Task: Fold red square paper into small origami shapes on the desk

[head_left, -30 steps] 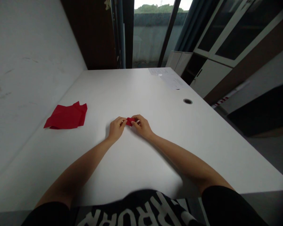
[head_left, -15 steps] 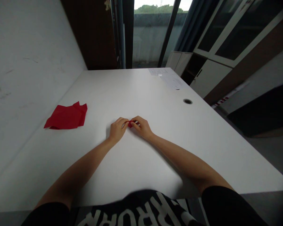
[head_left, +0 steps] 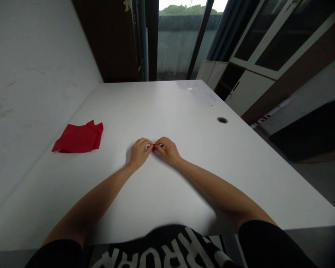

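Observation:
My left hand [head_left: 138, 152] and my right hand [head_left: 169, 149] meet at the middle of the white table [head_left: 184, 178]. Both pinch a small folded red paper piece [head_left: 154, 147] between their fingertips, low over the tabletop. Only a sliver of the red piece shows; the fingers cover the rest. Both hands are closed around it, knuckles up.
A stack of loose red paper sheets [head_left: 78, 138] lies on the table at the left, near the wall. A round cable hole [head_left: 222, 120] sits at the right. White printed sheets [head_left: 201, 93] lie at the far right corner. Cabinets stand beyond the right edge.
The fingertips of both hands have closed in over the red piece, so less of it shows now. The arms and the red sheets have stayed where they were.

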Tool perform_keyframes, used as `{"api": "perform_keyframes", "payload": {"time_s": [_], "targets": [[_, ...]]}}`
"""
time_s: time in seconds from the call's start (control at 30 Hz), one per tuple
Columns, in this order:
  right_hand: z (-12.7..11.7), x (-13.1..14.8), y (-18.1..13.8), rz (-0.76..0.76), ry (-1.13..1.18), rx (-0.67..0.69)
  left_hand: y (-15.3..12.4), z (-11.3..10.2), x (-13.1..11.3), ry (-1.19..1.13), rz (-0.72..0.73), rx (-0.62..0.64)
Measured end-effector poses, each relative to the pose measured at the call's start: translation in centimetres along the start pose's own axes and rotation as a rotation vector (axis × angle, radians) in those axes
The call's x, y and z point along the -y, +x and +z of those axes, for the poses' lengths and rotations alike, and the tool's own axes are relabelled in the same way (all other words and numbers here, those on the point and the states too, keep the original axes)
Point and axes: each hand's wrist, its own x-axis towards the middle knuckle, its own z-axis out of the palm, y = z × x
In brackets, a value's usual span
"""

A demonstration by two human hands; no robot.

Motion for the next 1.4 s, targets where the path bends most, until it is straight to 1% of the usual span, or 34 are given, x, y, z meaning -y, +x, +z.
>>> {"api": "perform_keyframes", "payload": {"time_s": [0.1,0.27,0.4,0.5,0.57,0.63,0.77,0.9,1.0,1.07,1.17,1.23,1.3,1.4], "targets": [[-0.2,0.1,0.1,-0.028,-0.063,-0.010,0.1,0.0,0.0,-0.031,-0.004,-0.003],[-0.2,0.0,0.1,-0.066,-0.099,0.000,0.2,0.2,0.2,-0.081,0.005,-0.023],[-0.2,-0.2,0.2,-0.110,-0.145,0.012,0.2,0.5,0.9,-0.110,-0.001,-0.051],[-0.2,-0.4,0.2,-0.109,-0.137,0.017,0.2,0.8,1.7,-0.160,-0.042,-0.066],[-0.2,-0.4,0.1,-0.070,-0.112,0.005,0.2,1.1,2.3,-0.207,-0.107,-0.083],[-0.1,-0.6,0.1,0.005,-0.072,-0.025,0.3,1.5,2.9,-0.275,-0.193,-0.121],[0.1,-0.9,0.1,0.166,0.084,-0.085,0.6,2.0,3.6,-0.512,-0.363,-0.229],[0.2,-1.2,0.1,0.233,0.202,-0.114,0.8,2.1,3.4,-0.789,-0.515,-0.284],[0.4,-1.5,0.1,0.274,0.286,-0.115,0.8,1.8,3.1,-0.931,-0.577,-0.329],[0.6,-1.8,0.2,0.313,0.356,-0.117,0.8,1.7,2.9,-0.983,-0.603,-0.343],[0.9,-2.3,0.2,0.373,0.414,-0.125,0.8,1.6,2.7,-0.998,-0.621,-0.346],[0.9,-2.4,0.2,0.390,0.394,-0.115,0.8,1.6,2.6,-0.963,-0.623,-0.350],[0.8,-2.1,0.0,0.376,0.315,-0.095,0.8,1.6,2.5,-0.898,-0.606,-0.356],[0.5,-1.4,-0.2,0.304,0.147,-0.053,0.8,1.6,2.4,-0.794,-0.566,-0.359]]}}
